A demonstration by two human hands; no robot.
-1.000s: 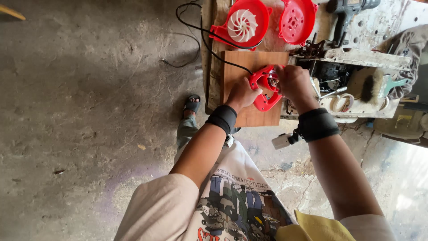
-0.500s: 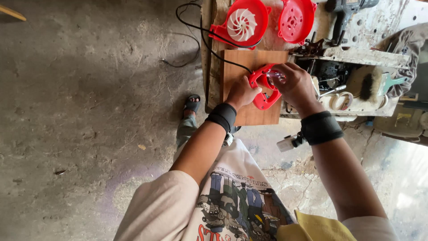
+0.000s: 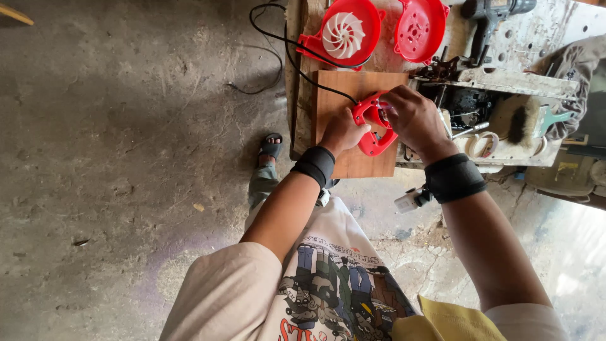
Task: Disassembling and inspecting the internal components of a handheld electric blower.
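At the upper centre of the frame, the left hand (image 3: 341, 131) is gripping the red plastic handle housing (image 3: 374, 126) on the wooden board (image 3: 353, 120). The right hand (image 3: 410, 117) fingers are closing on its top, seemingly fitting a part; steadiness is needed.

Rough repair workshop. Bare, stained concrete floor (image 3: 126, 158). Battered, paint-flecked workbench (image 3: 536, 38) at far right, cluttered: power drill (image 3: 489, 16), wire brush (image 3: 521, 123), tape roll (image 3: 483, 145), opened red blower housings (image 3: 350, 31). Black cable (image 3: 271, 38) trails to the floor. Wooden board (image 3: 353, 95) on the bench's near-left edge.
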